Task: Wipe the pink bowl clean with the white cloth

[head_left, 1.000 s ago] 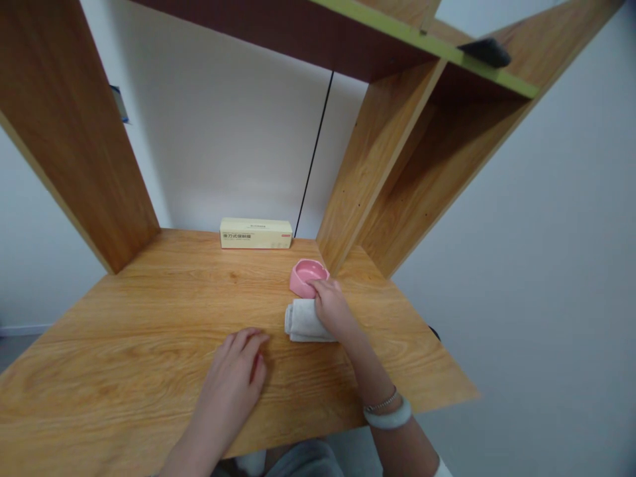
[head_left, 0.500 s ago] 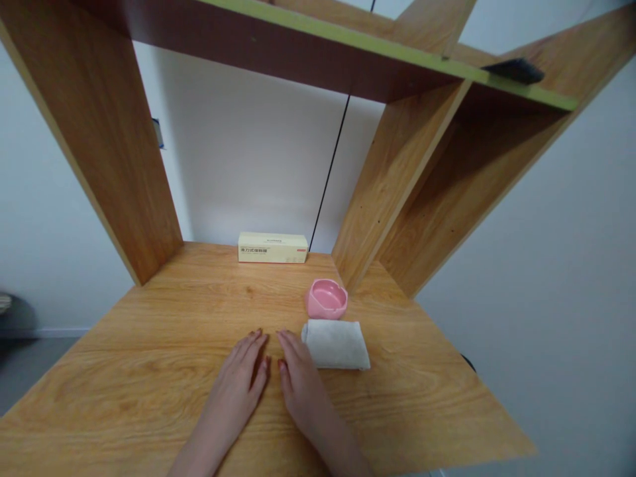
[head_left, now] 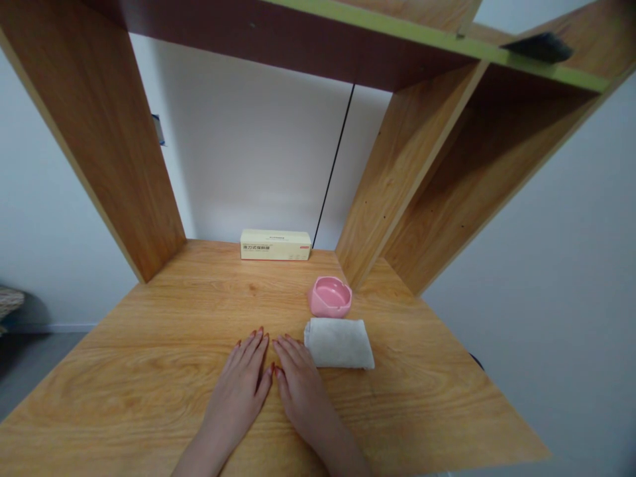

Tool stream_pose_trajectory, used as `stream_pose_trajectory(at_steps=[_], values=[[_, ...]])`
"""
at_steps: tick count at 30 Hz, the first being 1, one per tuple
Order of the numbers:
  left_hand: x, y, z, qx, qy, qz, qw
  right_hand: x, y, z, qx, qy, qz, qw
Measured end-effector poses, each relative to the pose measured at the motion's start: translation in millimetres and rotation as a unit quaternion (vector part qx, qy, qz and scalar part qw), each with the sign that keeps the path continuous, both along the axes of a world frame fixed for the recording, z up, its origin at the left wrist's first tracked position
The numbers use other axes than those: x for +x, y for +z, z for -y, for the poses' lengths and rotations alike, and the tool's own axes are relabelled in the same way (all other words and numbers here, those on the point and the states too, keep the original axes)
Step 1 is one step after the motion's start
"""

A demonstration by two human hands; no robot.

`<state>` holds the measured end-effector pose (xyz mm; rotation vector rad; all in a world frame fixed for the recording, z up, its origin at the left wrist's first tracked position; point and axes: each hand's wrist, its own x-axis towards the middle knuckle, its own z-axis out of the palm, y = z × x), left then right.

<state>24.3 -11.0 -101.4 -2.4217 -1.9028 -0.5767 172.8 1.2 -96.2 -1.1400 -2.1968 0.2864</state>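
Observation:
My left hand (head_left: 239, 391) lies flat on the wooden desk (head_left: 149, 371), fingers stretched out, holding nothing. My right hand (head_left: 301, 391) lies flat beside it, thumbs nearly touching, also empty. Just right of my right fingertips sits a folded white cloth (head_left: 338, 343). Behind the cloth stands a small pink bowl (head_left: 329, 296). A long cream box (head_left: 275, 244) rests against the back wall.
Slanted wooden shelf panels rise at the left (head_left: 99, 146) and right (head_left: 397, 179) of the desk. A green-edged shelf (head_left: 397, 30) spans overhead, with a dark object (head_left: 539, 48) on it at the top right. The desk's right edge drops to the floor.
My right hand left the pink bowl and cloth and came to rest flat beside my left hand. The view shifted, so everything sits a bit further right.

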Motion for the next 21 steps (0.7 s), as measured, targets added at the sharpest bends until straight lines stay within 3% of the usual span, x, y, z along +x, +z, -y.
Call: stream_pose_trajectory(at_steps=[21], values=[[-0.9, 0.9, 0.1, 0.024, -0.005, -0.013, 1.0, 0.8, 3.8, 0.1, 0.0, 0.007, 0.007, 1.0]])
